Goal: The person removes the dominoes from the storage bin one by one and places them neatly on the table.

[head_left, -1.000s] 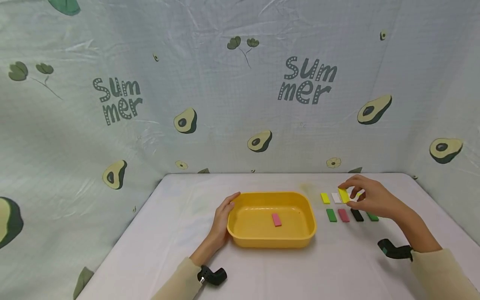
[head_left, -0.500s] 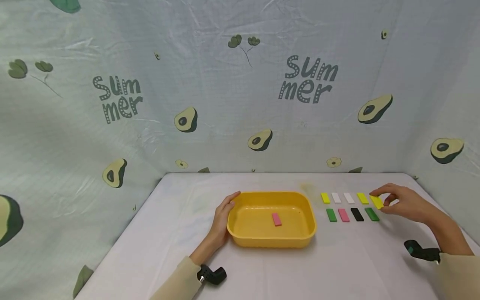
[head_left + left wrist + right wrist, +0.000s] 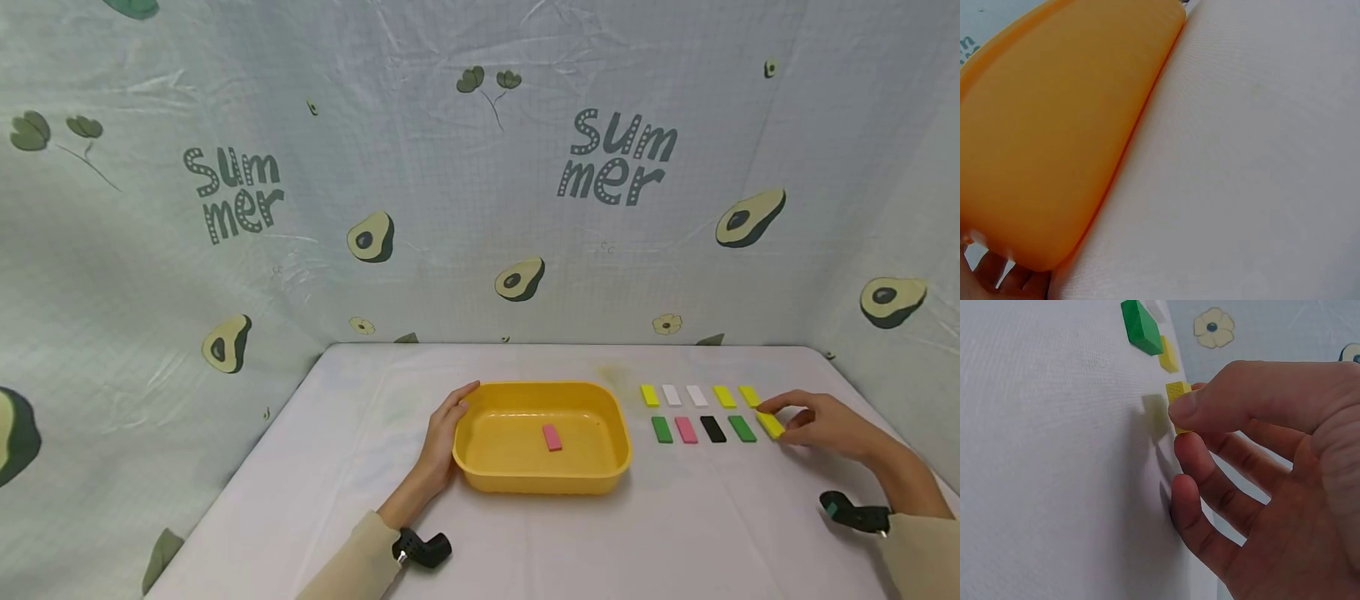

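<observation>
In the head view, my right hand pinches a yellow block between thumb and fingers, close to the right end of the front row. The right wrist view shows the thumb pressed on this yellow block, with a shadow on the cloth beside it. My left hand rests along the left wall of a yellow-orange plastic tub, fingers reaching toward its far corner. From the left wrist, some fingers touch the tub's end wall, their tips hidden. One pink block lies inside the tub.
The back row has yellow, white, white, yellow and yellow blocks. In front lie green, pink, black and green blocks. A patterned curtain hangs behind the white-covered table.
My right hand set a yellow block at the right end of the back row. It then moved nearer, to the front row, with another yellow block. The left hand stayed at the tub.
</observation>
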The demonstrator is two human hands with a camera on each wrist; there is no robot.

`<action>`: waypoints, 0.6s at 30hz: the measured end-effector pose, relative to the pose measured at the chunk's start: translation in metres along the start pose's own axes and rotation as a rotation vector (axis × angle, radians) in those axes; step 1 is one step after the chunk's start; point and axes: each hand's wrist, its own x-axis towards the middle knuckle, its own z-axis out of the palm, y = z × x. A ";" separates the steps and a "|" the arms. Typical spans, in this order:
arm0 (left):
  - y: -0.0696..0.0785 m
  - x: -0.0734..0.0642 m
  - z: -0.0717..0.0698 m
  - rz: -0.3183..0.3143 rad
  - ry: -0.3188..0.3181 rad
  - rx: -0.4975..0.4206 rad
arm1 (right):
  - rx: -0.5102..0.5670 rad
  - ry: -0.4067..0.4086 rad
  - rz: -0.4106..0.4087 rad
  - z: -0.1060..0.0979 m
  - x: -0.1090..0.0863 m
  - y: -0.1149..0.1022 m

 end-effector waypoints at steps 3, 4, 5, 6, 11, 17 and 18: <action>0.000 -0.001 0.000 0.006 -0.001 0.004 | -0.004 -0.007 0.004 0.001 0.000 -0.001; 0.000 -0.001 0.000 0.007 -0.004 0.002 | -0.008 -0.008 -0.001 0.001 0.000 0.000; 0.000 0.000 0.000 0.009 -0.005 0.004 | -0.012 -0.007 -0.004 0.001 0.000 -0.001; -0.001 -0.001 0.000 0.011 -0.006 0.006 | -0.018 -0.003 0.000 0.002 0.000 -0.001; -0.001 -0.001 0.000 0.008 -0.007 -0.001 | -0.029 0.007 -0.013 0.004 0.000 -0.001; -0.001 -0.001 0.000 0.010 -0.006 0.011 | -0.025 0.008 -0.020 0.005 0.001 -0.001; -0.001 -0.001 0.000 0.009 -0.006 0.012 | -0.024 0.005 -0.016 0.005 0.001 -0.001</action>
